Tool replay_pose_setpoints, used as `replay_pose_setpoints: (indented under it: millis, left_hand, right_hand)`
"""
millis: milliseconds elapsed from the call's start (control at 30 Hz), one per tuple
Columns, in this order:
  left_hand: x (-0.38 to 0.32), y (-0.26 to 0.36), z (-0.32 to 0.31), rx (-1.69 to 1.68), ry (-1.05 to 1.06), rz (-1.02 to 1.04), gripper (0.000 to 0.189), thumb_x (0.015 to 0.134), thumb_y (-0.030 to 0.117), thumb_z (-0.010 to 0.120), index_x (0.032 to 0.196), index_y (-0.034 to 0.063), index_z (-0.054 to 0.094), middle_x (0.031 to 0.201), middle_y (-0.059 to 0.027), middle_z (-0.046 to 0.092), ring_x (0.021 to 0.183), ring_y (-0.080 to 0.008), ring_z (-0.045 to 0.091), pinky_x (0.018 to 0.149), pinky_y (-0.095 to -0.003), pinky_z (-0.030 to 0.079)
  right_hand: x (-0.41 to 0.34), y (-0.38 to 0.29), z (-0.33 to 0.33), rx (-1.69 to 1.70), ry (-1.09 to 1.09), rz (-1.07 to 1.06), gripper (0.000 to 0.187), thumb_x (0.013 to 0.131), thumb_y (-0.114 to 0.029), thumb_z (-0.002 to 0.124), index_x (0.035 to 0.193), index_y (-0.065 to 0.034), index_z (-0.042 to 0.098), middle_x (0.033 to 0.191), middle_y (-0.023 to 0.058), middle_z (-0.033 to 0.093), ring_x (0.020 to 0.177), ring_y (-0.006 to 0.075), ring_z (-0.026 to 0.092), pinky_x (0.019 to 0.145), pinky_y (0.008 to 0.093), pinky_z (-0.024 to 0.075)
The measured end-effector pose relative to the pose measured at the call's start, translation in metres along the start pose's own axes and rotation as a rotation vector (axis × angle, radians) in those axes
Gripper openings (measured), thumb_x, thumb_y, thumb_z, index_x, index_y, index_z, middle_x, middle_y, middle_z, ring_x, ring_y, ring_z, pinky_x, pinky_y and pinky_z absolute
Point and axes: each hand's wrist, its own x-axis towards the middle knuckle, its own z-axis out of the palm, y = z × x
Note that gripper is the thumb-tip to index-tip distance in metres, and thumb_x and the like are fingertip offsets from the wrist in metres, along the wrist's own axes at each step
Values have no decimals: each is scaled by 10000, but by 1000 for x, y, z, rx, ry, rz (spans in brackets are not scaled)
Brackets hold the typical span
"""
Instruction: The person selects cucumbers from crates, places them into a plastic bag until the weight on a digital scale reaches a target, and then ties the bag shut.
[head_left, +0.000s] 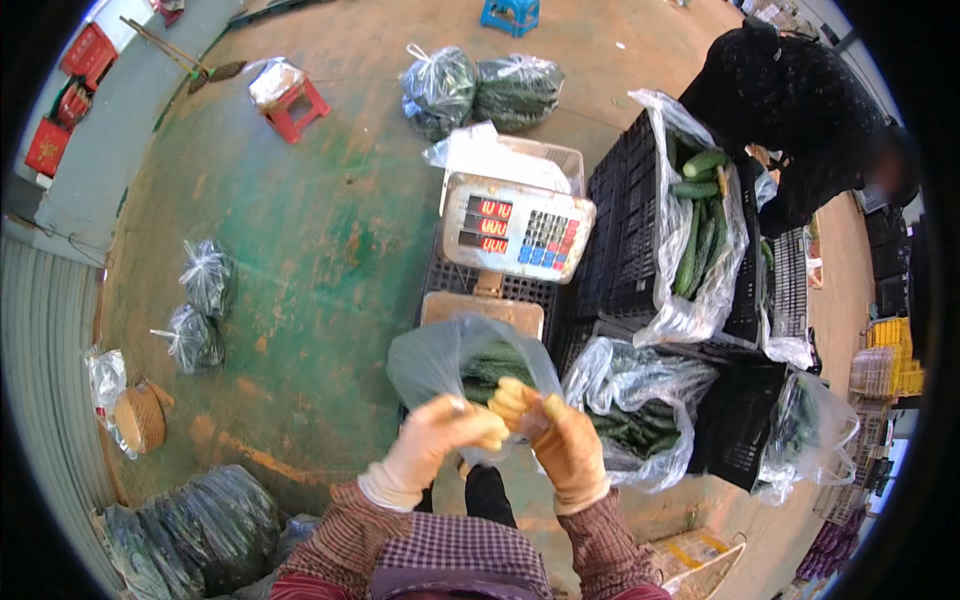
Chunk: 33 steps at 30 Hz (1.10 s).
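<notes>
A clear plastic bag (427, 356) with cucumbers (491, 364) inside rests at the platform of an electronic scale (517, 229), whose red digits are lit. My left hand (442, 435), in a pale rubber glove, grips the near edge of the bag. My right hand (562, 442), in a yellowish glove, is closed on the bag's edge close beside it. The bag's mouth stands open beyond my fingers, and the part of the film between my hands is partly hidden.
Black crates (619, 232) at the right hold cucumbers (701, 232) in plastic liners. A person in dark clothes (787, 112) bends over beyond them. Tied bags (206, 277) lie on the floor at left, with larger filled bags (202, 525) lower left. A red stool (296, 112) stands farther off.
</notes>
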Motion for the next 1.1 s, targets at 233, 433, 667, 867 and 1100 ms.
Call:
replay_pose_setpoints:
  millis: [233,433,667,867,1100]
  left_hand:
    - [4,-38,15,-222,74,-177,253,867,64,599,1111,4,571,1045,-39,602,939,-108,561,777,-252,459]
    - [21,-37,10,-138,77,-261,121,858,63,599,956,1,636,836,-57,642,783,-126,594,704,-271,487]
    - [46,-123,-149,149,297,-281,193,805,82,637,982,7,630,868,-18,628,747,-111,545,695,-255,475]
    - [84,-133,-192,552,483,-371,189,756,105,683,895,-18,645,767,-59,664,678,-156,596,649,-272,474]
    - [114,-143,-159,716,527,-118,122,772,74,650,849,-18,629,732,-62,653,656,-100,543,639,-257,461]
  right_hand:
    - [20,34,3,-856,-231,-351,401,977,-159,399,1362,-51,431,1428,71,405,1380,227,254,1128,314,181]
    - [68,39,-30,173,-178,465,315,969,-263,476,1137,-17,580,1032,72,635,996,170,577,841,288,463]
    - [115,34,-105,-1645,-334,595,451,821,-501,647,811,-51,682,720,104,641,654,210,600,610,368,469]
    - [58,98,-135,-2042,-579,-504,332,882,-220,493,1142,-35,586,771,120,658,791,258,629,1022,496,312]
    - [46,144,-154,-2814,-635,-454,282,947,-321,485,797,-81,500,571,10,526,596,170,588,637,363,531]
